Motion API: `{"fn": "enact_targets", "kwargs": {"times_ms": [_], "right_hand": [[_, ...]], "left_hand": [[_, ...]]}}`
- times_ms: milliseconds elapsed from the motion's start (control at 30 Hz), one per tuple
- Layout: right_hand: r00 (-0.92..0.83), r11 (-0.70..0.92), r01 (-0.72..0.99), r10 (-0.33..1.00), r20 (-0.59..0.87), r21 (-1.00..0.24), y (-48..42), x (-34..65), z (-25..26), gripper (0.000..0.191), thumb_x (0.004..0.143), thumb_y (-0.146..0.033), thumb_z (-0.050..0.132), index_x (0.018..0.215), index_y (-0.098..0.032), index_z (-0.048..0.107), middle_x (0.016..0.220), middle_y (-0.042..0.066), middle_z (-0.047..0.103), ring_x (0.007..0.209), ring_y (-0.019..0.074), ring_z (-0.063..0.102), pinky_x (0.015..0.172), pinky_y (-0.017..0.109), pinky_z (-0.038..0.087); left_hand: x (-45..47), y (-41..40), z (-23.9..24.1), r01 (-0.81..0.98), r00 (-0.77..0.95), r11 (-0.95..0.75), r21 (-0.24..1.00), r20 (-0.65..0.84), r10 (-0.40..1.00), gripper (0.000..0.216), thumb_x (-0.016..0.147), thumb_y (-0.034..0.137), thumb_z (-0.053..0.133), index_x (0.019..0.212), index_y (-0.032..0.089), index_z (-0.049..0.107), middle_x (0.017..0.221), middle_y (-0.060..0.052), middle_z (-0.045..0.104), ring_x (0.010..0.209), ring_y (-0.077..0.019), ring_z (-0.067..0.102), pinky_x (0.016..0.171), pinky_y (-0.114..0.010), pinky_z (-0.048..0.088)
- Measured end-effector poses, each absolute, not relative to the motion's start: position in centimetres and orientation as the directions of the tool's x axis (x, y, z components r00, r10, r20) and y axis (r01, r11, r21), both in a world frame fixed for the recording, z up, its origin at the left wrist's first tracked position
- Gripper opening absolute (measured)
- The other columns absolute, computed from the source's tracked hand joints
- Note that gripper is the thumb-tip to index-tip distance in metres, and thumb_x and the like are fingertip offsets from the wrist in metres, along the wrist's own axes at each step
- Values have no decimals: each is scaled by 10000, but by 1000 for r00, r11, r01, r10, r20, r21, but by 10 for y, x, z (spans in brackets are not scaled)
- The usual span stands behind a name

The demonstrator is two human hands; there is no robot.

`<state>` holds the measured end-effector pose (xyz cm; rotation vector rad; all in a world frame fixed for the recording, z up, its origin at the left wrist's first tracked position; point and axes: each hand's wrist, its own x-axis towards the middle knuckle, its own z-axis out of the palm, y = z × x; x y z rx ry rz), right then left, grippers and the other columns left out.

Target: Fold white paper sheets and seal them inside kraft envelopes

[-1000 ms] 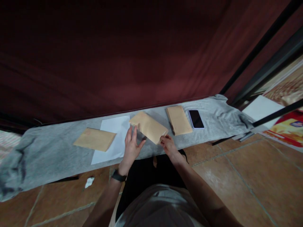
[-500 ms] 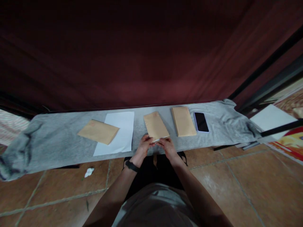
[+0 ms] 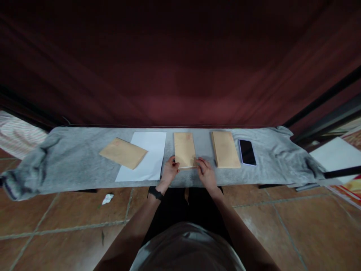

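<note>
A brown envelope [image 3: 184,149] lies flat and straight on the grey cloth [image 3: 79,169] in front of me. My left hand [image 3: 169,171] pinches its near left corner, and a black watch is on that wrist. At the near right corner my right hand [image 3: 206,173] has its fingers curled on the envelope's edge. A stack of brown envelopes [image 3: 225,148] lies to the right. Another brown envelope [image 3: 123,152] lies askew on the left, overlapping a white sheet of paper [image 3: 148,155].
A black phone [image 3: 247,151] lies right of the envelope stack. A dark red curtain hangs behind the cloth-covered ledge. A crumpled white scrap [image 3: 107,198] is on the tiled floor. White board and black bars stand at the far right [image 3: 335,154].
The middle envelope went from tilted and lifted to flat and square on the cloth. My left hand came from open beside it to its near corner. My view shifted slightly.
</note>
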<state>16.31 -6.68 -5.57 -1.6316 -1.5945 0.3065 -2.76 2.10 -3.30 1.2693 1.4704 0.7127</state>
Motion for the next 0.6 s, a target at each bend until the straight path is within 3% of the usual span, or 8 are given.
{"fn": "enact_targets", "kwargs": {"times_ms": [133, 233, 367, 467, 600], "right_hand": [[-56, 234, 834, 937, 345, -500, -65, 164, -55, 370, 1013, -235, 450, 1342, -239, 618, 1449, 63, 588, 1358, 236, 511, 1157, 470, 399], [-82, 231, 868, 939, 333, -439, -66, 163, -56, 374, 1019, -223, 446, 1354, -241, 611, 1434, 51, 605, 1351, 227, 522, 1174, 474, 369], [-73, 219, 883, 938, 340, -415, -66, 160, -59, 375, 1015, -220, 452, 1354, -247, 607, 1441, 44, 600, 1352, 229, 522, 1172, 471, 359], [-65, 211, 887, 938, 341, -411, -66, 159, -59, 369, 1011, -226, 458, 1348, -247, 607, 1439, 48, 601, 1347, 231, 525, 1170, 466, 356], [-73, 222, 883, 935, 346, -413, -66, 159, -57, 370, 1001, -243, 489, 1355, -243, 594, 1428, 60, 607, 1341, 229, 527, 1166, 455, 357]], "left_hand": [[-35, 17, -30, 582, 84, 73, 810, -150, 985, 497, 829, 94, 636, 1316, 184, 589, 883, -34, 695, 785, -190, 679, 750, -301, 555], [-36, 13, -28, 806, 158, -179, 564, 86, 984, 463, 871, 154, 590, 1334, 167, 587, 1085, -112, 681, 988, -259, 675, 897, -392, 553], [-18, 29, -29, 768, 429, -514, 381, 290, 856, 422, 984, 262, 473, 1387, 165, 547, 1408, -146, 563, 1324, -272, 525, 1105, -436, 450], [3, 63, -31, 697, 598, -658, 284, 275, 752, 461, 1010, 283, 416, 1448, 162, 493, 1580, -115, 415, 1500, -264, 307, 1218, -457, 305], [22, 120, -34, 697, 652, -675, 243, 178, 737, 549, 1037, 377, 337, 1529, 137, 389, 1625, -110, 351, 1530, -250, 243, 1252, -447, 216]]}}
